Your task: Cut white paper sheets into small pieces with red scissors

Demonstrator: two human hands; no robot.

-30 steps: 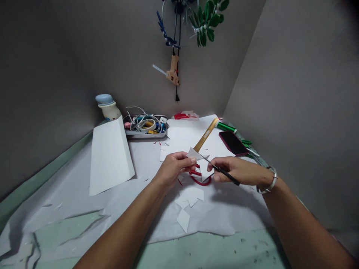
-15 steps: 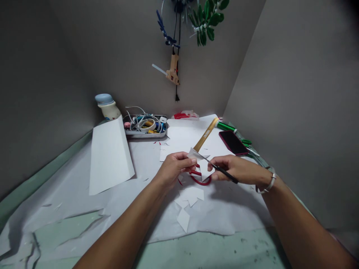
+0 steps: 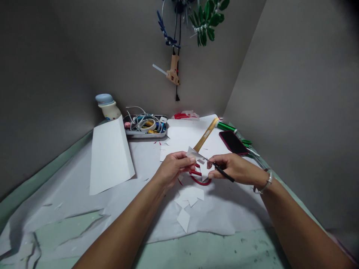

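My left hand [image 3: 177, 167] pinches a small piece of white paper [image 3: 192, 152] between thumb and fingers. My right hand [image 3: 234, 168] is closed around a slim black-handled tool [image 3: 224, 175]; its thin front end meets the paper, and its exact kind is unclear. Under my hands lie scissors with a gold blade [image 3: 206, 135] and red handles [image 3: 201, 183], partly covered. Another white paper piece [image 3: 206, 171] hangs or lies below the right fingertips. Nearer me are several cut white paper pieces [image 3: 183, 219], one diamond-shaped.
A folded white sheet [image 3: 110, 158] stands at left, before a jar [image 3: 108, 106]. Behind are a metal tray [image 3: 146, 135] of cords and tape and a red-white packet [image 3: 185, 115]. A phone [image 3: 233, 142] and green roll [image 3: 226, 127] lie right. A glue gun [image 3: 173, 71] hangs above.
My right hand and the black tool have shifted slightly left, toward the paper. The paper in my left hand has tilted and moved a little left.
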